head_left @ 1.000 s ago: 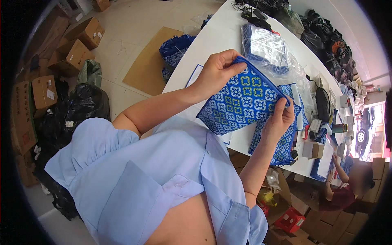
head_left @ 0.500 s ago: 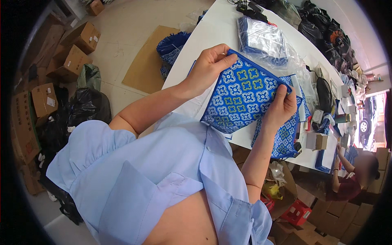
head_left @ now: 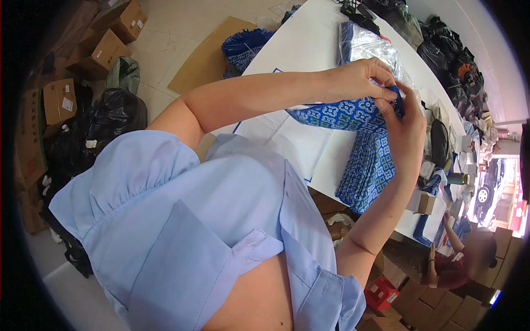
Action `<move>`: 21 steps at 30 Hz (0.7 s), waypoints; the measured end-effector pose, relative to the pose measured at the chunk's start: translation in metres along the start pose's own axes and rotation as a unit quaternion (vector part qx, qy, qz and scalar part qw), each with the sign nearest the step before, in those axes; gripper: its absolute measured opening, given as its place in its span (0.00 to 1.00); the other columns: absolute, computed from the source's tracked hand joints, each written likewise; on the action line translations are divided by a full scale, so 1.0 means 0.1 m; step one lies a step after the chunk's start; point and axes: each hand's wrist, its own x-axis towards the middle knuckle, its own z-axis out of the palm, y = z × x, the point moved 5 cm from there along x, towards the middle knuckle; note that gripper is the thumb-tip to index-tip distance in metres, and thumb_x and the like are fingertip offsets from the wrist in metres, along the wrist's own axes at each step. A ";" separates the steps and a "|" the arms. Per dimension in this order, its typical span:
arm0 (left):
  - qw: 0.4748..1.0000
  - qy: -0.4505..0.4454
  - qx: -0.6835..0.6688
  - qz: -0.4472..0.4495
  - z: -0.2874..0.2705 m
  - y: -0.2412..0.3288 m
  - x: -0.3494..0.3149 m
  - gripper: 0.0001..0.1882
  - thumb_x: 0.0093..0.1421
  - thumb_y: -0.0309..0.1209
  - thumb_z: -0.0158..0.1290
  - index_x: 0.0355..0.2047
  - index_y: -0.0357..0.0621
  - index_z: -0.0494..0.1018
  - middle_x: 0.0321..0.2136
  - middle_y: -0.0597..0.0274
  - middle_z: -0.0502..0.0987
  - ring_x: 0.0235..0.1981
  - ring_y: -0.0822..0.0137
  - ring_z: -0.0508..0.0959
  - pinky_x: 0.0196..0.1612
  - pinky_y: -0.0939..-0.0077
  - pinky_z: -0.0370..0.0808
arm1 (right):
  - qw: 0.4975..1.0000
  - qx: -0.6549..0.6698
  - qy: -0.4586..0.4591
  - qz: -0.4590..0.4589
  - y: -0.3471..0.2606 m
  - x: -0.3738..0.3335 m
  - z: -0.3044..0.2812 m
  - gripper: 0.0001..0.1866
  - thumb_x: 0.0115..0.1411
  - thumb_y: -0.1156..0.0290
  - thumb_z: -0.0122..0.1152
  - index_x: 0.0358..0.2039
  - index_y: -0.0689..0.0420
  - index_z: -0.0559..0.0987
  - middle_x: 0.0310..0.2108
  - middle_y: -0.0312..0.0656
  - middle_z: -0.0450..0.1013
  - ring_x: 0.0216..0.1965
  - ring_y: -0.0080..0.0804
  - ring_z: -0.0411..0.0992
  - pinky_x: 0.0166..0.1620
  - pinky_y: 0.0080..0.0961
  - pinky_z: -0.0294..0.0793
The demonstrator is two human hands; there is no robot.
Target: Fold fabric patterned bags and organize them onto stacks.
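Note:
A blue cloth piece [head_left: 345,114] with white and green flower shapes is folded over and hangs between my hands above the table. My left hand [head_left: 367,78] reaches across to the right and pinches the cloth at its upper corner. Close against it, my right hand [head_left: 406,118] grips the same corner, thumb in front. Below the held cloth stands a stack of similar patterned pieces [head_left: 367,168], partly covered by my right forearm. A white sheet with blue edging [head_left: 287,144] lies on the table in front of me.
The white table [head_left: 301,52] carries a clear-bagged blue bundle [head_left: 370,45] behind my hands. Rolled blue cloth [head_left: 245,49] stands beyond its left edge. Cardboard boxes [head_left: 99,55] and black bags [head_left: 118,113] lie at left. A person in dark red [head_left: 452,270] works at lower right.
The cloth was stretched flat between my hands; now it is folded and bunched. My left hand has moved right to meet my right hand, which has risen slightly. The view has shifted somewhat.

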 end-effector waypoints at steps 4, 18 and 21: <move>0.986 -0.078 -0.106 -0.099 0.02 -0.19 -0.04 0.14 0.50 0.33 0.52 0.36 0.40 0.70 0.39 0.64 0.67 0.40 0.74 0.67 0.44 0.81 0.63 | 0.988 0.021 -0.123 0.089 0.32 -0.06 0.15 0.11 0.47 0.68 0.58 0.24 0.65 0.71 0.13 0.42 0.67 0.13 0.30 0.59 0.21 0.24 0.60; 0.950 -0.022 -0.107 -0.294 -0.83 -1.05 -0.65 0.06 0.50 0.33 0.52 0.26 0.45 0.71 0.23 0.70 0.72 0.27 0.79 0.70 0.33 0.79 0.67 | 0.874 0.350 0.121 0.313 1.49 -0.86 -0.15 0.09 0.53 0.69 0.52 0.32 0.62 0.72 0.26 0.32 0.69 0.27 0.14 0.62 0.33 0.10 0.59; 0.923 0.103 -0.233 -0.288 -0.87 -1.07 -0.65 0.05 0.52 0.34 0.50 0.26 0.49 0.70 0.23 0.74 0.71 0.26 0.81 0.69 0.33 0.84 0.64 | 0.824 0.417 0.114 0.366 1.59 -1.08 0.03 0.09 0.53 0.70 0.53 0.32 0.62 0.73 0.29 0.33 0.70 0.30 0.16 0.65 0.35 0.13 0.61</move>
